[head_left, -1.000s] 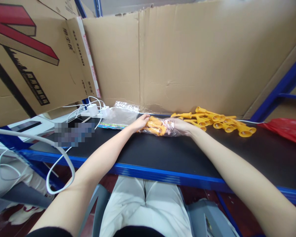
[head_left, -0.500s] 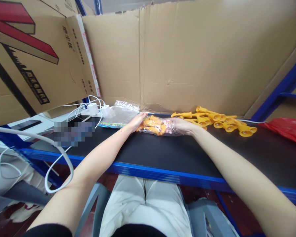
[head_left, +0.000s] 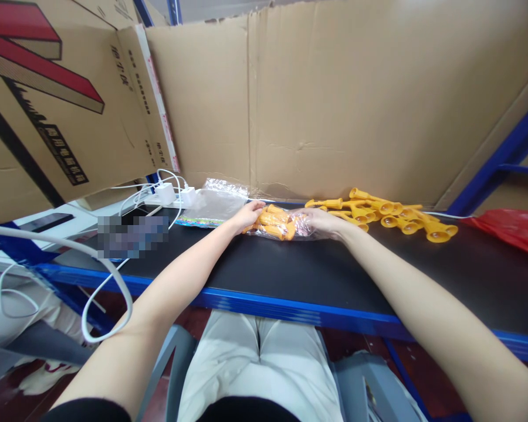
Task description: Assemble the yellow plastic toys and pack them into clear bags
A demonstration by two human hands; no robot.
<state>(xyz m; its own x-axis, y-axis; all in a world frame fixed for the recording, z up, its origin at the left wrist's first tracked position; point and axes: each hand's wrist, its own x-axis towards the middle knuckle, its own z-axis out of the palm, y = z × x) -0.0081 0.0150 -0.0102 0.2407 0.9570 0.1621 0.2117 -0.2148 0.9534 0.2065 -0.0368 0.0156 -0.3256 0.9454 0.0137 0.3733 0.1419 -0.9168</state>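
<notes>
A clear plastic bag [head_left: 276, 224] with several yellow-orange plastic pieces in it lies on the black shelf top in front of me. At the bag's left end, my left hand [head_left: 249, 217] has its fingers bent over the edge. Around the right end my right hand [head_left: 319, 224] is closed on the crumpled plastic, its fingertips partly behind the film. Just right of that hand lies a pile of yellow horn-shaped toys [head_left: 391, 214] with flared ends. Left of the bag is a flat stack of clear bags [head_left: 220, 199] with a colourful edge.
Tall cardboard [head_left: 334, 105] walls the back, and a printed box [head_left: 66, 111] stands at the left. White chargers [head_left: 165, 192] and looping cables sit at the left, beside a pixelated patch. A red bag [head_left: 510, 231] lies far right. A blue rail [head_left: 299, 310] edges the shelf.
My left hand's fingers have curled slightly more at the bag's left end. The bag and my right hand stay almost in place.
</notes>
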